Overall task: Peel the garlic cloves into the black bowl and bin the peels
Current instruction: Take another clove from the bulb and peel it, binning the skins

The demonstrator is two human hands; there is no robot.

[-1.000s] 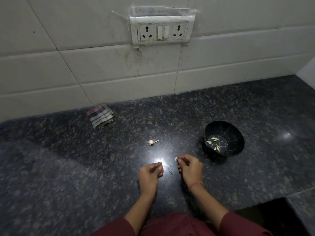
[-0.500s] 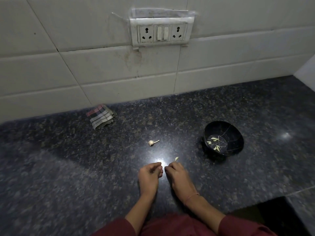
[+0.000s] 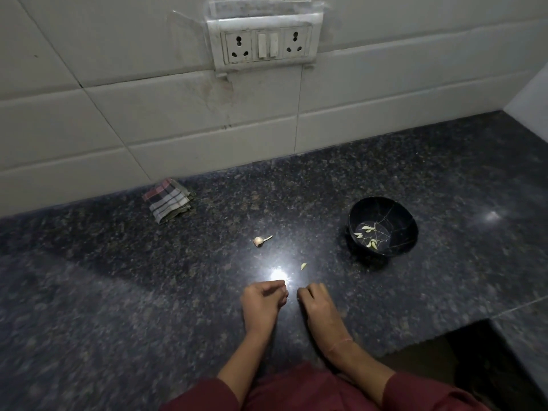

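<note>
White tiled wall [image 3: 148, 120] across the top of view. Dark speckled stone countertop [image 3: 118, 292] fills the rest, with a bright glare spot [image 3: 278, 274] just beyond the hands. Dark recess [image 3: 489, 366] cut into the counter at lower right.

Maroon sleeves [image 3: 296, 390] at the bottom edge, both forearms reaching forward.

Socket and switch panel [image 3: 267, 43] on the wall, top centre.

Black bowl [image 3: 397, 221] upright on the counter, right of centre and well apart from the hands. Peeled garlic cloves [image 3: 367, 229] lie scattered in its bottom, pale against thin light lines on the inside.

Folded checked cloth [image 3: 167, 200] lies against the foot of the wall, left of centre.

Left hand [image 3: 262, 304] rests on the counter, back up, fingers [image 3: 277, 284] curled in toward the palm in a loose fist. Cannot tell whether anything is inside.

Right hand [image 3: 317, 307] just beside it, not touching, thin thread band [image 3: 341, 344] on the wrist. Fingers bent down, fingertips [image 3: 302, 293] at the counter surface. Nothing shows between them, and I cannot tell if they pinch anything.

Garlic remnant [image 3: 258, 241] with a short stem lies on the counter beyond the left hand, between cloth and bowl.

One small pale loose clove [image 3: 303, 266] lies on the counter just beyond the right hand, clear of both hands and outside the bowl.
</note>
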